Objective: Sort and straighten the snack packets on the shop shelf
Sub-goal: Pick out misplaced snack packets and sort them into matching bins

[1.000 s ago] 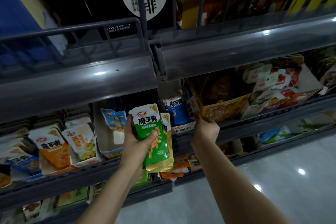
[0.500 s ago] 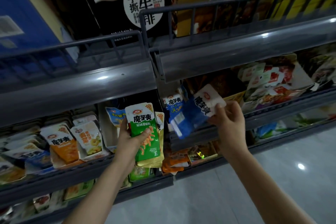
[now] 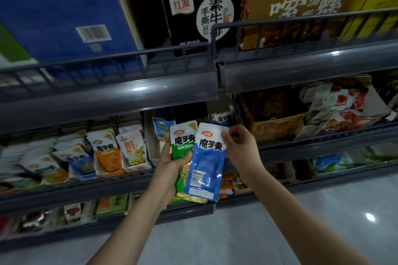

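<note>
Blue packet [image 3: 204,165]: glossy plastic film, crinkled, catching highlights. Green packet [image 3: 182,142]: same shiny film. Shelf rail [image 3: 107,101]: smooth grey metal, satin sheen. Brown carton [image 3: 277,126]: matt cardboard. Floor [image 3: 323,221]: polished, reflective.

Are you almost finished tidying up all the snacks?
Not yet. The upright orange-and-white packets in their row on the grey metal shelf look tidy. The left hand holds the green-and-white packet, and the right hand pinches the blue-and-white packet. The jumbled red-and-white packets need sorting.
</note>
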The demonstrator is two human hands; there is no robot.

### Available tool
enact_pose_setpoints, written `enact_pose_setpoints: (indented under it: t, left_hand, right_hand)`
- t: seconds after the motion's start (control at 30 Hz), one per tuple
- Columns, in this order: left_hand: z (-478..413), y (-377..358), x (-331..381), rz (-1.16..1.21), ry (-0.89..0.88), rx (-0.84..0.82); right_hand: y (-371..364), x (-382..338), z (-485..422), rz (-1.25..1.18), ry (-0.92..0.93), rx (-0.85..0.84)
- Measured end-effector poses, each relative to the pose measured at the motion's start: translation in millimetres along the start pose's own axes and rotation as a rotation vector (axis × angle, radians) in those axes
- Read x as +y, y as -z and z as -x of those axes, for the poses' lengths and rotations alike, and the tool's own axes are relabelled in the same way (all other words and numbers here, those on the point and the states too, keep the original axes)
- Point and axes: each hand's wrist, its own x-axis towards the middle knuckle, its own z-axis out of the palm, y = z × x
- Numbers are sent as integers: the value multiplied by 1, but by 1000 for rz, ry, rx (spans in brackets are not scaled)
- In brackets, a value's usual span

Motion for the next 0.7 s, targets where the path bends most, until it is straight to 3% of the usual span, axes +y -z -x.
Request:
enact_pose_setpoints:
  t: [0.2,0.4,0.7]
  left_hand:
    - [39,18,13,134,40,43]
    - [85,48,26,135,-62,190]
    - [158,136,25,327,-105,462]
  right_hand:
    - [-29,-17,26,123,19,-66]
    - [-64,-43,56,184,9,-241]
    - [-143,-70,122,119,-145,-705]
